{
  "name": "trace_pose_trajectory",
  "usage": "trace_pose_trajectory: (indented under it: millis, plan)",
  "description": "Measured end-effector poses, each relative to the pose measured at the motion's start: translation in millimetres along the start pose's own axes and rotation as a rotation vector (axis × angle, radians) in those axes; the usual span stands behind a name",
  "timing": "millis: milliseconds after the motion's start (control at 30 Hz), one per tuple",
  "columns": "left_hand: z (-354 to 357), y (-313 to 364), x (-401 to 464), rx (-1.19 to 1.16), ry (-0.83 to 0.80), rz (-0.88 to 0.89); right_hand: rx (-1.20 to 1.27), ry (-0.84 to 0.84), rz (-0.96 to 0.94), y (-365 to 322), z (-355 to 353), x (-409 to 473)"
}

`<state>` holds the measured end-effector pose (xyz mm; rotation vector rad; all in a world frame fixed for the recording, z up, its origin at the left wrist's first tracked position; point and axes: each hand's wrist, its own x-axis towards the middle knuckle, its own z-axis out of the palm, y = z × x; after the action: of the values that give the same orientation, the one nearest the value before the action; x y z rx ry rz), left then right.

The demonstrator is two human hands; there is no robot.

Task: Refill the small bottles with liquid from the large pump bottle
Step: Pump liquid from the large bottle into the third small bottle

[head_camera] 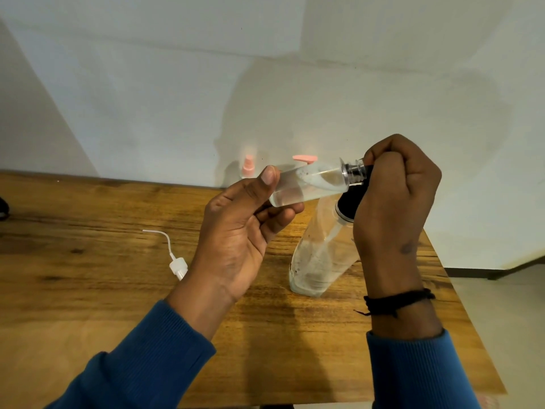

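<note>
My left hand (244, 228) holds a small clear bottle (309, 184) on its side, thumb on top and fingers curled beneath, its open neck pointing right. The bottle is partly filled with clear liquid. My right hand (395, 199) is fisted over the black pump head (351, 202) of the large clear pump bottle (321, 255), which stands tilted on the wooden table (118, 290). The pump nozzle meets the small bottle's neck, mostly hidden by my fingers.
A white spray cap with a dip tube (175, 258) lies on the table left of my left hand. Two small bottles with pink tops, a spray (248, 166) and a pump (305, 158), stand by the wall. The table's right edge lies close to my right arm.
</note>
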<state>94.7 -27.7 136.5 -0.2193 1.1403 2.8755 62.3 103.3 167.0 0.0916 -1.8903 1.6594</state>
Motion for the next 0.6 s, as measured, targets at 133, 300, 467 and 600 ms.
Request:
trace_pose_trajectory:
  millis: [133,300,467,600]
  plan:
    - [-0.1,1.8,0.3,0.001,-0.009,-0.002,-0.018,-0.007,-0.004,1.8,0.3,0.8]
    - [-0.6,1.9,0.6,0.003,-0.003,-0.004,-0.003,-0.004,-0.011,1.1,1.6,-0.5]
    - [-0.4,1.9,0.2,0.001,-0.009,-0.005,-0.028,-0.002,-0.013,1.0,0.4,0.8]
    - [-0.1,1.4,0.4,0.010,0.001,-0.003,-0.007,0.006,-0.002,-0.8,2.3,-0.2]
